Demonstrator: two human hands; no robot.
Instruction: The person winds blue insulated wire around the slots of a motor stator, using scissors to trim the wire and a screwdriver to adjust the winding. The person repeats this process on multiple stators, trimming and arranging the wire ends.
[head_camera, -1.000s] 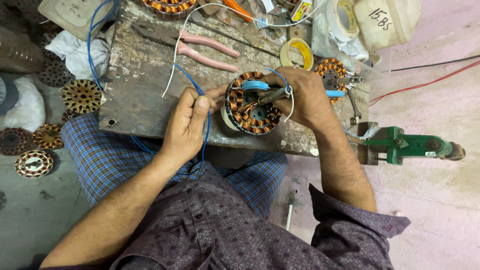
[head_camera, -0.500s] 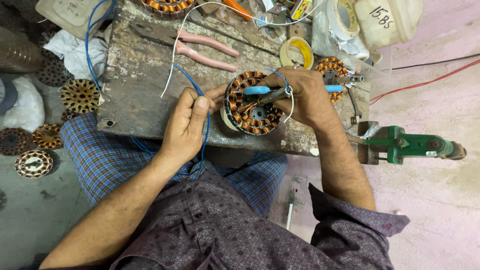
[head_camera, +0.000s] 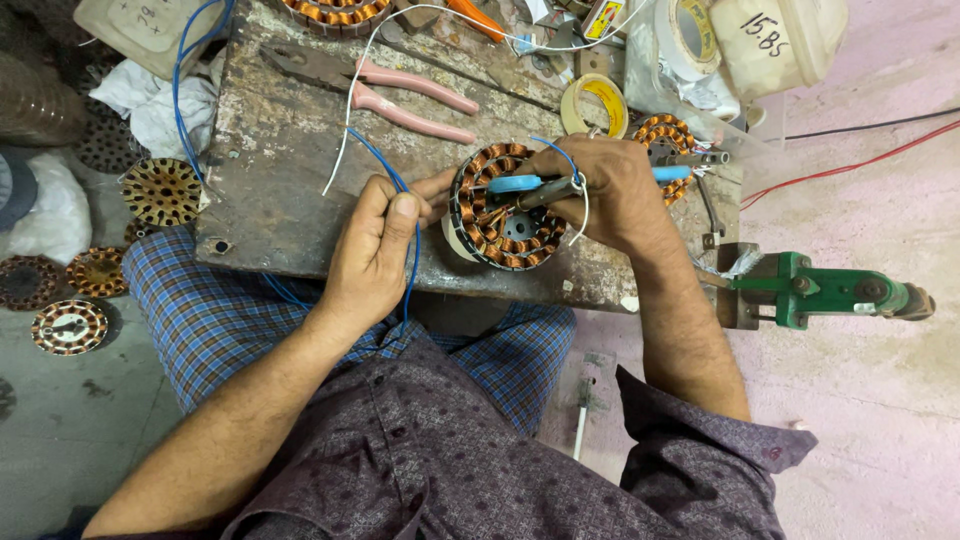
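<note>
Head camera, looking down: my left hand (head_camera: 375, 245) sits at the middle of the frame, thumb and fingers pinched on a blue wire (head_camera: 408, 250) that loops up over the scarred wooden bench (head_camera: 290, 190) and hangs down past my wrist. My right hand (head_camera: 610, 190) is closed around a blue-handled soldering iron (head_camera: 525, 185), fingers pressed together on the grip, its tip lying across the copper-wound stator (head_camera: 500, 205) that stands on edge at the bench's near edge, centre of the frame.

Against a second ago, very little has shifted: both hands hold the same grips, and the iron has crept only slightly along the top of the windings. I judge I am holding steady on one joint, not moving to another.

Pink-handled pliers (head_camera: 410, 95) lie upper left of centre, a yellow tape roll (head_camera: 592, 103) upper right, a green vise (head_camera: 820, 290) at right.
</note>
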